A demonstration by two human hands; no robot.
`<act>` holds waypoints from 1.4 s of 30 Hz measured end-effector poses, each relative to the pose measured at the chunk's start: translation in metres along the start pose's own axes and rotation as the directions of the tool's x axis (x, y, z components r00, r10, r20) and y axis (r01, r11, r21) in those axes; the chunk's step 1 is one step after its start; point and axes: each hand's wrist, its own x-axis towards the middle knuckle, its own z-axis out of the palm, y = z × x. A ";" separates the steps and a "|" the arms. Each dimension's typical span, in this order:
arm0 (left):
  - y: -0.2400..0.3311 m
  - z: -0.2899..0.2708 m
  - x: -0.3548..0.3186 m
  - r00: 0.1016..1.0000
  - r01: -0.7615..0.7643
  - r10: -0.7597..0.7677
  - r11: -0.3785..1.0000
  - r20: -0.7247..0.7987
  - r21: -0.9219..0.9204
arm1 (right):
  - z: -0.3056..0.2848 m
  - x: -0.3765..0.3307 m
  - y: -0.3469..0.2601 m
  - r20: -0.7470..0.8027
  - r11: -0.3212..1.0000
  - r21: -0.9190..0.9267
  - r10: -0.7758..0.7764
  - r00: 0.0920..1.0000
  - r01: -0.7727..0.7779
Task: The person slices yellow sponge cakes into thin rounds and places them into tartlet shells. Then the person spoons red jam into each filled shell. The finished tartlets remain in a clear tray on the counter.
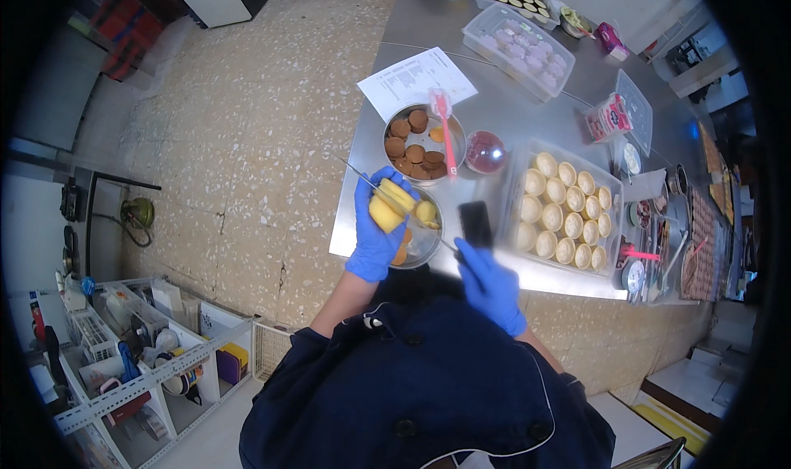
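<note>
My left hand [379, 234], in a blue glove, is closed around a small yellow cake [386, 214] above the table's near left corner. The long thin blade of a knife [359, 172] runs through or across the cake, with a yellow slice on the blade's far side; I cannot tell whether the slice is fully cut off. My right hand [488, 286], also blue-gloved, grips the knife's handle at the table's front edge. Under my left hand stands a round metal bowl [430, 247] with more yellow and orange-brown pieces, partly hidden by the hand. A black phone-like slab [475, 224] lies beside my right hand.
Behind the bowl, a round metal pan [387, 158] holds brown cakes and a pink spatula [450, 146]. Nearby are a printed sheet [395, 86] and a dark red bowl [486, 153]. To the right, a plastic box [517, 259] contains pale tart shells. Another box [493, 51] holds lilac pieces.
</note>
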 end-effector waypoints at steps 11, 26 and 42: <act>-0.011 0.001 0.000 1.000 -0.001 0.002 0.998 -0.027 0.058 | 0.010 0.023 0.002 -0.012 0.999 -0.014 -0.049 0.999 0.049; -0.005 0.000 0.002 0.994 0.009 -0.013 0.999 -0.111 -0.034 | 0.013 0.024 -0.005 -0.055 0.995 0.101 -0.015 0.998 0.020; 0.003 0.010 0.007 0.969 -0.241 0.245 0.964 -0.028 0.116 | 0.002 -0.004 -0.003 -0.036 0.996 -0.049 -0.081 0.996 0.080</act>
